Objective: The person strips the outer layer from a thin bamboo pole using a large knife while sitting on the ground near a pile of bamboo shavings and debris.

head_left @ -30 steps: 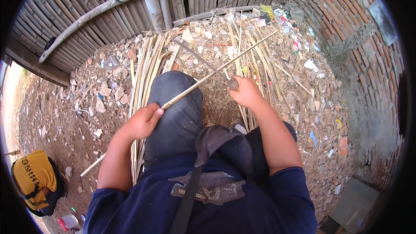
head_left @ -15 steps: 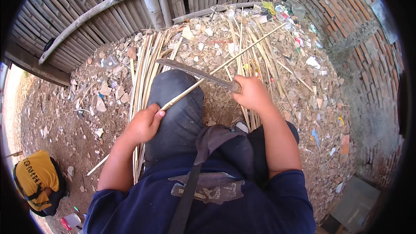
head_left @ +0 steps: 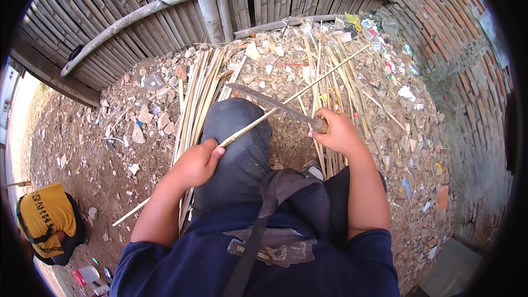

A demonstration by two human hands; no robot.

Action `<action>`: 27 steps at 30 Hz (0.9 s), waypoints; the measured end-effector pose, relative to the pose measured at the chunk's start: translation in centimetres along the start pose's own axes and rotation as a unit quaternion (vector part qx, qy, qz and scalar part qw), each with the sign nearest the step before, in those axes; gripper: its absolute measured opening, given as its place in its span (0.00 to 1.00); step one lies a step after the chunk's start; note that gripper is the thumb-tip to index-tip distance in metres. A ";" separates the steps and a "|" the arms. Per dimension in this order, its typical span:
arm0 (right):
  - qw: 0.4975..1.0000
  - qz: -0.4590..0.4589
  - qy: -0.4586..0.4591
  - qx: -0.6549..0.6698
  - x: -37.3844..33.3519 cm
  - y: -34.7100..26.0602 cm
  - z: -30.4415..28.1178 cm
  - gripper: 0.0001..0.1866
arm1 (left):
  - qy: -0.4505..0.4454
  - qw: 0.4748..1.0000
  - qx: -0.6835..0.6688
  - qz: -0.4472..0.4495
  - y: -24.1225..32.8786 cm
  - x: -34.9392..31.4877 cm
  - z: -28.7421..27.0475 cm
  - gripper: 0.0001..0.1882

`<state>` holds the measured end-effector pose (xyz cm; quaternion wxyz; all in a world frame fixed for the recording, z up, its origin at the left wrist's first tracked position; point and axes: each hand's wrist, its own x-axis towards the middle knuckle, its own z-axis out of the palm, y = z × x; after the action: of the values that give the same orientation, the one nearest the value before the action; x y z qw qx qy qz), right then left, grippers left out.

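A long, thin bamboo strip slants across my raised left knee, rising toward the far right. My left hand is closed round it beside the thigh, the thumb lying along the top, and its thin tail shows beyond my left forearm. In my right hand, above the gap between my legs, is the wooden handle of a long-bladed machete. Its dark blade points left past the knee and crosses the strip; whether the edge touches it I cannot tell.
Bundles of split bamboo strips lie on the rubble-strewn ground left of my knee and ahead. A bamboo fence stands ahead, a brick wall at right. Another person in a yellow top crouches at lower left, near a red-and-clear container.
The whole view has shifted slightly. My right hand and the machete have moved a little to the right, across the strip. My left hand keeps its hold on the strip.
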<state>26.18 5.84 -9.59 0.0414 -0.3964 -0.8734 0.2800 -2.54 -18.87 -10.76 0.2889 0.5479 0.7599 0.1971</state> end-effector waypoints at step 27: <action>0.987 -0.047 0.087 -0.130 -2.1 -0.1 -1.0 0.22 | -0.002 0.999 -0.023 0.023 -1.1 0.1 0.6 0.20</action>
<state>27.83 4.75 -8.36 0.0781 -0.3799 -0.9130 0.1263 -2.92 -19.10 -11.91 0.2982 0.5587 0.7420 0.2197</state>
